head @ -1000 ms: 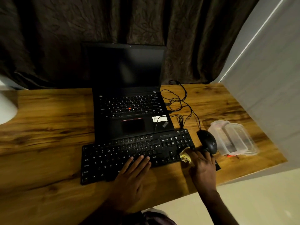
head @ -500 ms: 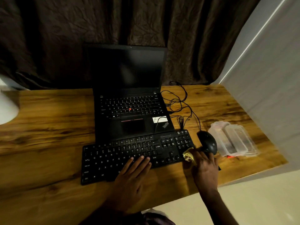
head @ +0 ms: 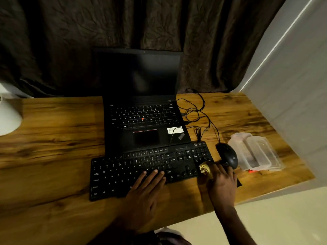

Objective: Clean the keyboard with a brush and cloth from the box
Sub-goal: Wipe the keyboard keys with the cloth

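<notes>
Below, left hand point(head: 141, 195) laid flat and unclenched on lower middle rows of black keyboard point(head: 134, 172), pinning it to wooden desk point(head: 53, 138); right hand point(head: 222, 184) bunched around crumpled yellow cloth point(head: 204, 169) at keyboard's right end, just beside mouse point(head: 228, 156). Judged soft, light and easily wadded: best pinched in a fold under fingertips, with light pressure over loose, shallow keys. Clear plastic box point(head: 254, 152) near right desk edge; no brush identifiable.

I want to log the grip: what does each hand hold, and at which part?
The right hand holds the yellow cloth, bunched at its near end. The left hand holds nothing; it rests flat on the keyboard.
</notes>
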`<state>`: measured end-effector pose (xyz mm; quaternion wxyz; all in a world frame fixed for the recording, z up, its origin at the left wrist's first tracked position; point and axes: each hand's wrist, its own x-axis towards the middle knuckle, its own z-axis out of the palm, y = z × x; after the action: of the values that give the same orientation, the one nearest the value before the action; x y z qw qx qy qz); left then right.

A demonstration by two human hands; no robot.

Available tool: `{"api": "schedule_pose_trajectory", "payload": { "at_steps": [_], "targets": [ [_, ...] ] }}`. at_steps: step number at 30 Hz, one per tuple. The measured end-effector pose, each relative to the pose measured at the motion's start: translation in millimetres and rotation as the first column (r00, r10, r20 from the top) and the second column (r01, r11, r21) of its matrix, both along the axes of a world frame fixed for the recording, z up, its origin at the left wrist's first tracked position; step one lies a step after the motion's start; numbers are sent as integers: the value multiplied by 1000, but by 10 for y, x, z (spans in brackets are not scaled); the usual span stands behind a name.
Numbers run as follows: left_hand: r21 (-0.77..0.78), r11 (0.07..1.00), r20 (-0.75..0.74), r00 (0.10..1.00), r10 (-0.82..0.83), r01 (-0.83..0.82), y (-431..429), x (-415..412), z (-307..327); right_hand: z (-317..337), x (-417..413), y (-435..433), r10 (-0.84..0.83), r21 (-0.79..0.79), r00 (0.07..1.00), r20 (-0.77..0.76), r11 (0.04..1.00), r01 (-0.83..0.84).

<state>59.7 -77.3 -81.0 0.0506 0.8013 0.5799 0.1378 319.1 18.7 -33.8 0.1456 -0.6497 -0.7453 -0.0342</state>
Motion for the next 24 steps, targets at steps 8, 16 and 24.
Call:
{"api": "schedule_pose_trajectory", "payload": {
  "at_steps": [8, 16, 24],
  "targets": [
    [14, 1000, -1, 1000, -18, 18, -2, -12, 34, -50, -143, -68, 185, 0, 983, 10, 983, -185],
    [-1, 1000, 7, 1000, -3, 3, -4, -6, 30, -17, 47, 94, 86, 18, 996, -16, 996, -86],
    [5, 1000, -6, 1000, -12, 12, 1, -15, 11, -41, 44, 111, 128, -2, 992, 16, 992, -128]
  ]
}}
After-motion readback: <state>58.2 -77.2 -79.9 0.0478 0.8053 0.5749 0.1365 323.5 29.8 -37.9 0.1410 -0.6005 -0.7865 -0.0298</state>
